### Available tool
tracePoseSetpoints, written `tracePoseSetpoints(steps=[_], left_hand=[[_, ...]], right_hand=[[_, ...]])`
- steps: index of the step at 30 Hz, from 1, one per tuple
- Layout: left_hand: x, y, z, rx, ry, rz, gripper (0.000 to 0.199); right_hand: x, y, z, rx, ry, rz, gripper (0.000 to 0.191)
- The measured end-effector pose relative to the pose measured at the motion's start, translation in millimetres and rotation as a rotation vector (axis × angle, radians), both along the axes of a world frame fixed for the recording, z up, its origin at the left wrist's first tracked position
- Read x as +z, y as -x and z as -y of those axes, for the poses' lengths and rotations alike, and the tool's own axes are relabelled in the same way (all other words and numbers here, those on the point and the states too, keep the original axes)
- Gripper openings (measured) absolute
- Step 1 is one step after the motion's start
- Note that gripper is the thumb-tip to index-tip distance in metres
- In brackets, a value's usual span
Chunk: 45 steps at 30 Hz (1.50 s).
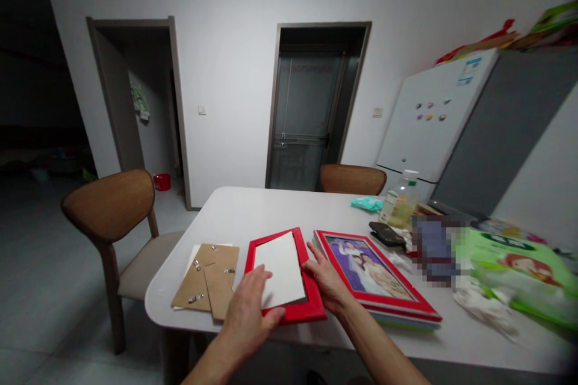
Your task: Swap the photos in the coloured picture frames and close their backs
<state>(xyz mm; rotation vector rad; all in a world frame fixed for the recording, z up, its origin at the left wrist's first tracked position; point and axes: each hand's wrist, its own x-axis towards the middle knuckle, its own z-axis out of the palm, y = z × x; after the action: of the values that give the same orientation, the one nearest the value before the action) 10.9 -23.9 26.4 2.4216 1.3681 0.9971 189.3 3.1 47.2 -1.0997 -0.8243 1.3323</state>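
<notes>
A red picture frame lies at the near edge of the white table, with a white sheet sitting slightly askew inside it. My left hand rests over the frame's near left corner, fingers spread on the sheet and thumb at the near border. My right hand is at the frame's right border, fingers apart and touching it. Brown backing boards with metal clips lie to the left. On the right is a stack of red frames, the top one holding a photo.
The white table also bears a bottle, a black object, a teal packet, crumpled tissue and a green package. Wooden chairs stand at the left and far side.
</notes>
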Motion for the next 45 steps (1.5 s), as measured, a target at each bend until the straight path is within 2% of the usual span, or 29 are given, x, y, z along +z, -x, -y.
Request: tracePoseSetpoints(steps=[3, 5, 8, 11, 13, 16, 19, 21, 25, 28, 34, 38, 41, 45], left_hand=[[5.3, -34.5, 6.9, -0.074, -0.064, 0.041, 0.041], [12.4, -40.2, 6.6, -0.112, -0.105, 0.038, 0.034], [23.7, -27.0, 1.6, -0.057, -0.152, 0.114, 0.03], [27.0, 2.6, -7.3, 0.166, -0.093, 0.317, 0.031], [21.0, 24.9, -13.3, 0.304, 0.01, 0.417, 0.03], [2.1, 51.7, -17.1, 0.425, 0.118, 0.402, 0.028], [-17.1, 63.4, -13.6, 0.474, 0.21, 0.269, 0.027], [-24.3, 64.2, -9.6, 0.478, 0.225, 0.187, 0.027], [-26.6, 61.8, -4.1, 0.479, 0.101, 0.022, 0.025], [-25.9, 61.5, -1.7, 0.472, 0.044, -0.066, 0.022], [-26.5, 60.2, -0.9, 0.438, 0.046, -0.109, 0.021], [-27.8, 58.1, -2.3, 0.386, 0.026, -0.102, 0.023], [-29.3, 53.8, -1.1, 0.31, -0.007, -0.087, 0.027], [-33.7, 38.1, 0.4, 0.149, -0.052, -0.091, 0.041]], right_hand=[[6.9, 0.2, 3.6, 0.027, -0.051, -0.011, 0.082], [4.7, -2.6, 2.1, 0.042, -0.073, 0.023, 0.082], [-5.9, -9.8, -3.9, 0.006, -0.068, 0.169, 0.078], [-18.7, -17.8, -10.4, -0.066, -0.028, 0.474, 0.065], [-26.3, -21.6, -13.6, -0.103, -0.017, 0.752, 0.056], [-36.1, -23.8, -16.7, -0.146, -0.055, 1.084, 0.048], [-44.4, -23.0, -19.2, -0.165, -0.083, 1.256, 0.046], [-48.2, -22.6, -20.5, -0.157, -0.075, 1.341, 0.047], [-51.7, -23.1, -21.1, -0.116, -0.072, 1.445, 0.047], [-52.9, -23.7, -20.6, -0.109, -0.084, 1.466, 0.046], [-53.8, -24.2, -18.9, -0.105, -0.146, 1.435, 0.043], [-51.7, -18.3, -14.7, -0.195, -0.256, 1.406, 0.039], [-51.5, -2.6, -11.3, -0.185, -0.339, 1.209, 0.038], [-53.9, 31.7, -13.3, 0.038, -0.246, 0.762, 0.043]])
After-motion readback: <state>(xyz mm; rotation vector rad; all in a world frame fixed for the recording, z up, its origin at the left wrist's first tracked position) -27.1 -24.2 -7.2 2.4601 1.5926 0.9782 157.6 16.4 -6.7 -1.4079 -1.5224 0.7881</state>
